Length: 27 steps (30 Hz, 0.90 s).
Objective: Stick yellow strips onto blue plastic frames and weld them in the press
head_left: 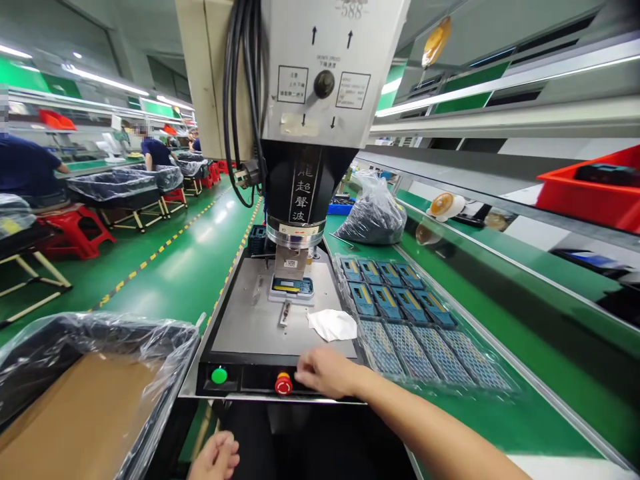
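My right hand rests at the right end of the machine's front panel, just right of the red stop button. Its fingers are curled in, with nothing visible in them; what lies beneath is hidden. Low in front of the panel, my left hand has its fingers folded against the thumb, seemingly holding nothing. The green button is above it, apart from it. Under the press's metal horn, a blue-green plastic part sits in a white fixture. A white cloth lies on the metal plate.
Right of the machine, a clear tray holds several blue-green parts. A filled plastic bag stands behind it. A lined bin with cardboard is at left. A red bin sits on the right shelf. Several people sit at far left.
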{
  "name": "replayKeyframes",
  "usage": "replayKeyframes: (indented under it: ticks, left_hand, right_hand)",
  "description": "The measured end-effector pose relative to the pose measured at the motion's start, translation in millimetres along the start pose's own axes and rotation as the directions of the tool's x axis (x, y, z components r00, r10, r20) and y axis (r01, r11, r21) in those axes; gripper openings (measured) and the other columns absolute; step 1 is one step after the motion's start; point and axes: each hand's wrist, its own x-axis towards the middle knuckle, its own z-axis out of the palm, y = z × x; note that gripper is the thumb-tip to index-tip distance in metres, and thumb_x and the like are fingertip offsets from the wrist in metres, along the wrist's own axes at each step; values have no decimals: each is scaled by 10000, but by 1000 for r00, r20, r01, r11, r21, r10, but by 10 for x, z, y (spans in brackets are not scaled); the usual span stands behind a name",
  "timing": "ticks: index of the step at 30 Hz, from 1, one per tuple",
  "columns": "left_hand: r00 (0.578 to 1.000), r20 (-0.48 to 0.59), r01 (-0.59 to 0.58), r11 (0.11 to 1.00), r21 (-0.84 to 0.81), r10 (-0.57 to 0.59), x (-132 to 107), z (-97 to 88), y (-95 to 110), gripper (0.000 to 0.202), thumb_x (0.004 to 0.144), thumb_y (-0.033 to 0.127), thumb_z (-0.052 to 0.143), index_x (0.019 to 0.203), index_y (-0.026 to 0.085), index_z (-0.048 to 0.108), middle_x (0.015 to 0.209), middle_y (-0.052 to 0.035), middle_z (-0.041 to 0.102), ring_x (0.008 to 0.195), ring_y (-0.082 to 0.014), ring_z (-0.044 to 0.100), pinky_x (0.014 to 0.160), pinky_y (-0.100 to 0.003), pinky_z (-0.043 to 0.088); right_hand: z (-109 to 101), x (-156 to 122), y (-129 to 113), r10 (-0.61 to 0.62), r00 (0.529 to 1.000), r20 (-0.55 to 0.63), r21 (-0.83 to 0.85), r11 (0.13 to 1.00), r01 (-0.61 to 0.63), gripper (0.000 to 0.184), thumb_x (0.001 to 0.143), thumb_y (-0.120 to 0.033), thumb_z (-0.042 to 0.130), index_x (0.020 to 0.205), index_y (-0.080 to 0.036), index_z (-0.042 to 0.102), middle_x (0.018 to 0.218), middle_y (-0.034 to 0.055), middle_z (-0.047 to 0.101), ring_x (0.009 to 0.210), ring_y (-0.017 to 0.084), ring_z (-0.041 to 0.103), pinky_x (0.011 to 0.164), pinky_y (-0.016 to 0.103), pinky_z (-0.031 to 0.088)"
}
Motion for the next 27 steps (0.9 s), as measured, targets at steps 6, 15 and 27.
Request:
replayKeyframes:
  ticks: [6, 15, 27]
  left_hand:
    - [973, 141, -188, 981, 42, 180, 90, -103, 765, 643, 625, 691, 587, 969, 148, 599, 907, -99, 710, 844, -242, 668, 776, -350, 509]
    - [976, 168, -158, 983, 96, 140, 304, 52, 1098, 667, 573, 697, 614, 924, 131, 581, 863, -116, 696, 760, -229, 659, 595, -309, 477]
    - [987, 146, -92, 988, 124, 74, 314, 20, 1218, 489, 598, 502, 676, 893, 123, 585, 869, -113, 695, 626, -148, 614, 480, -225, 394]
  right_hand:
    - [60, -555, 183, 184, 921, 344, -268, 959, -92, 222, 778, -294, 550, 836, -169, 725, 764, 102, 707, 722, 256, 665, 554, 284, 434]
    - [303, -593, 397, 327, 926, 189, -298, 917, -263, 205, 794, -136, 496, 851, -119, 692, 799, 173, 697, 757, 310, 676, 634, 348, 489]
    - [349, -551, 355, 412, 896, 166, -341, 877, -340, 302, 886, -227, 425, 962, -91, 685, 927, 200, 689, 901, 322, 661, 705, 367, 507]
